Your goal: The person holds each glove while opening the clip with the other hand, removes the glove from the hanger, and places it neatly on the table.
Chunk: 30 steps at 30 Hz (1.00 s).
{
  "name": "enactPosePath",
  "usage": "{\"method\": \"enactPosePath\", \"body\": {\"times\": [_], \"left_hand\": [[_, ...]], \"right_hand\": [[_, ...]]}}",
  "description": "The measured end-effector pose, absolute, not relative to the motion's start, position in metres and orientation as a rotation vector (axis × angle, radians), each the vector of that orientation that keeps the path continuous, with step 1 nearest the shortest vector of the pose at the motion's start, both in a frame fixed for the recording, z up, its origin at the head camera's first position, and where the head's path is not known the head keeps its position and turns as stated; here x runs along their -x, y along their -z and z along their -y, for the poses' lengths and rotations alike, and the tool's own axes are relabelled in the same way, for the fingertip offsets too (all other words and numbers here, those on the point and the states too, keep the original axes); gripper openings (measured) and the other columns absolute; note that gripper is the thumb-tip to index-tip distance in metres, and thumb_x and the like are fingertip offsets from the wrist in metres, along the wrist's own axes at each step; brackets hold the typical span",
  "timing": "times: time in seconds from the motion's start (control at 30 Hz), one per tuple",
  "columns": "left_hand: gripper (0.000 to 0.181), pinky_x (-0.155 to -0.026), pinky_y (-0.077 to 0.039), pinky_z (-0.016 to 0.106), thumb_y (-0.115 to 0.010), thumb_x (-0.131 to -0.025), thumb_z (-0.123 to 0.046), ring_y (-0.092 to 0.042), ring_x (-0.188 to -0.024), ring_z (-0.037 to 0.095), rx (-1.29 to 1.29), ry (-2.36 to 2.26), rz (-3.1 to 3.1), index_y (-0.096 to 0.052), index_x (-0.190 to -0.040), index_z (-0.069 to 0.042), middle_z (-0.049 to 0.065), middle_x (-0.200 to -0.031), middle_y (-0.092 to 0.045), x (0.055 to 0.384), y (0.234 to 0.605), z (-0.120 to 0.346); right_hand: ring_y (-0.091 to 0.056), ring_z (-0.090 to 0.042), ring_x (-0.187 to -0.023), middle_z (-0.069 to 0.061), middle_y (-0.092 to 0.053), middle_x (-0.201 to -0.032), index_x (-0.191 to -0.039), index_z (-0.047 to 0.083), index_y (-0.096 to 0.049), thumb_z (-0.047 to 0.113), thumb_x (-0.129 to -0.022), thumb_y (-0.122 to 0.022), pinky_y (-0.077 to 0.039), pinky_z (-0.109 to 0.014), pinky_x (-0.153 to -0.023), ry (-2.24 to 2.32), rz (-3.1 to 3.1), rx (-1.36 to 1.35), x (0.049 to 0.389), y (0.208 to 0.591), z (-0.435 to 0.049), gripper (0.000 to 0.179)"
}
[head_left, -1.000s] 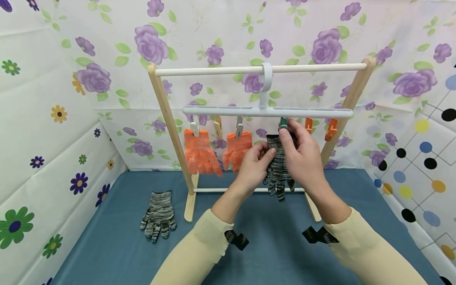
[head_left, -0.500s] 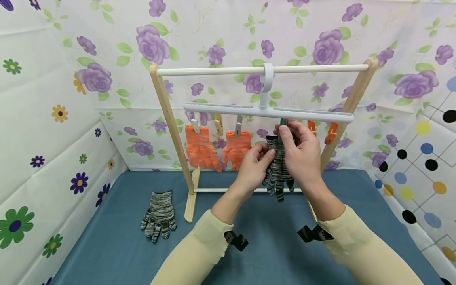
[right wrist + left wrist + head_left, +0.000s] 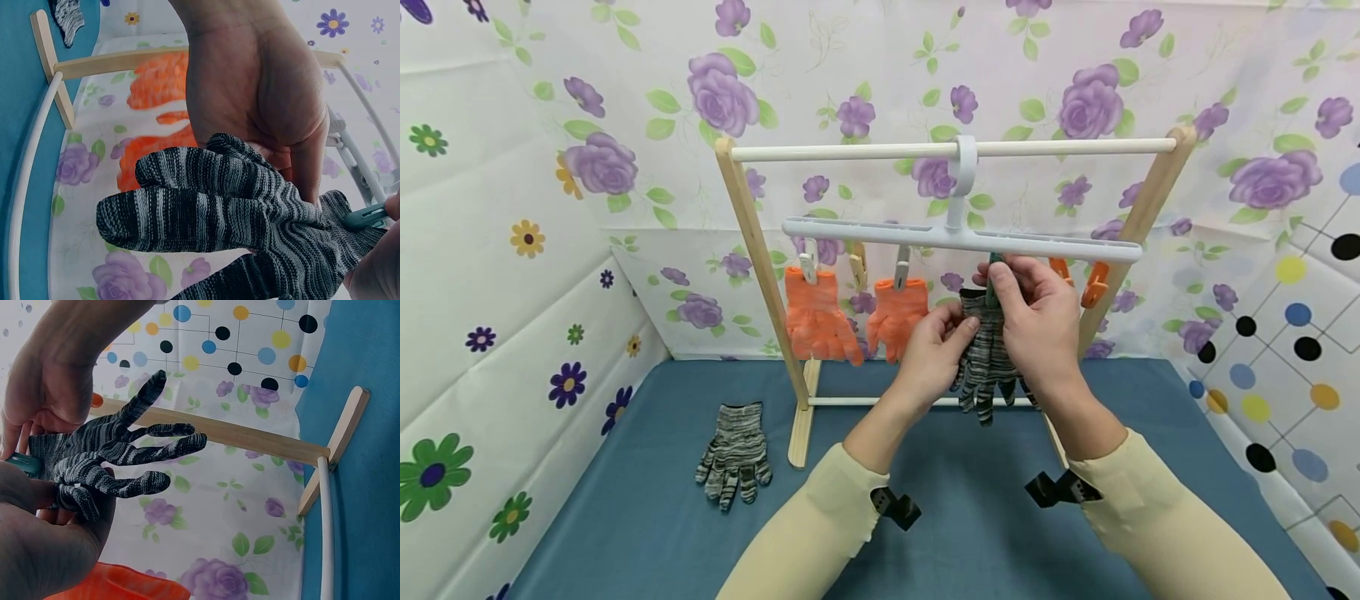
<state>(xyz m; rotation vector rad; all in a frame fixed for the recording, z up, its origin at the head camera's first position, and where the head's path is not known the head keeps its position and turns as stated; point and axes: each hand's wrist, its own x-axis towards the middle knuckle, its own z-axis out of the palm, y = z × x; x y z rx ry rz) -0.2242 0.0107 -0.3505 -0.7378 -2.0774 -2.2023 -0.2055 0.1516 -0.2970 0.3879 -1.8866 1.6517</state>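
A grey-and-black striped knit glove [image 3: 981, 358] hangs below the white hanger [image 3: 880, 230], its fingers pointing down. At its cuff is a green clothespin [image 3: 993, 285], which my right hand [image 3: 1043, 325] pinches between thumb and fingers. My left hand [image 3: 928, 354] pinches the cuff's left side. In the right wrist view the green clothespin [image 3: 365, 217] lies across the cuff. In the left wrist view the striped glove [image 3: 119, 447] dangles free at its fingertips. Two orange gloves [image 3: 820, 321] hang to the left, beneath a white clip [image 3: 808, 262] and a grey clip [image 3: 902, 268].
Another striped glove [image 3: 735, 454] lies on the blue table [image 3: 625, 517] at left. A wooden stand [image 3: 762, 267] carries the hanger on its white top rod [image 3: 850, 152]. A yellow clip [image 3: 858, 267] and two orange clips [image 3: 1095, 285] also hang there.
My right thumb and fingers have shifted slightly on the green clothespin. The hanger's right end has dipped a little, and the held glove's fingers have swung. My left hand has hardly moved.
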Motion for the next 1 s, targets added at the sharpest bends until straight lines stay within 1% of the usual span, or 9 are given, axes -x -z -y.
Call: {"method": "enactPosePath", "body": {"times": [0.13,0.27,0.4,0.5,0.73,1.0], "left_hand": [[0.022,-0.077,-0.049,0.026,-0.056,-0.113,-0.017,-0.058,-0.087,0.015,0.735,2.206,2.083,-0.064,-0.123,0.000,0.007,-0.101,-0.062,0.224,0.351,-0.010],[0.024,-0.079,-0.054,0.027,-0.057,-0.113,-0.017,-0.062,-0.091,0.016,0.722,2.241,2.073,-0.064,-0.128,0.000,0.009,-0.106,-0.065,0.223,0.352,-0.009],[0.026,-0.081,-0.056,0.028,-0.057,-0.112,-0.018,-0.063,-0.095,0.016,0.715,2.233,2.084,-0.064,-0.131,0.000,0.010,-0.110,-0.066,0.222,0.353,-0.008],[0.026,-0.081,-0.055,0.028,-0.057,-0.113,-0.018,-0.063,-0.095,0.016,0.711,2.194,2.105,-0.065,-0.129,0.000,0.010,-0.111,-0.065,0.222,0.355,-0.008],[0.021,-0.078,-0.046,0.027,-0.058,-0.112,-0.018,-0.055,-0.091,0.015,0.692,2.062,2.182,-0.065,-0.119,0.001,0.008,-0.107,-0.061,0.220,0.362,-0.007],[0.019,-0.074,-0.044,0.029,-0.059,-0.112,-0.018,-0.052,-0.084,0.015,0.718,2.025,2.206,-0.067,-0.119,-0.002,0.006,-0.104,-0.061,0.216,0.368,-0.001]], "right_hand": [[-0.074,-0.021,-0.108,-0.015,-0.077,-0.115,-0.129,0.003,-0.073,0.026,-0.108,-0.065,-0.055,-0.030,-0.100,-1.657,1.869,-0.393,0.207,0.297,-0.151,0.032],[-0.075,-0.021,-0.107,-0.016,-0.077,-0.114,-0.127,0.002,-0.073,0.025,-0.108,-0.065,-0.055,-0.030,-0.100,-1.659,1.856,-0.398,0.208,0.298,-0.151,0.030],[-0.075,-0.021,-0.106,-0.015,-0.078,-0.113,-0.126,0.002,-0.074,0.024,-0.108,-0.065,-0.055,-0.030,-0.100,-1.657,1.851,-0.395,0.209,0.297,-0.150,0.029],[-0.076,-0.021,-0.106,-0.015,-0.078,-0.112,-0.125,0.002,-0.074,0.023,-0.108,-0.065,-0.055,-0.030,-0.101,-1.659,1.841,-0.392,0.209,0.297,-0.150,0.028],[-0.076,-0.022,-0.106,-0.016,-0.078,-0.111,-0.123,0.002,-0.075,0.022,-0.108,-0.066,-0.055,-0.032,-0.102,-1.666,1.825,-0.388,0.209,0.297,-0.151,0.027],[-0.075,-0.023,-0.108,-0.014,-0.078,-0.111,-0.124,0.003,-0.075,0.022,-0.108,-0.066,-0.056,-0.030,-0.099,-1.678,1.821,-0.393,0.210,0.298,-0.151,0.027]]}}
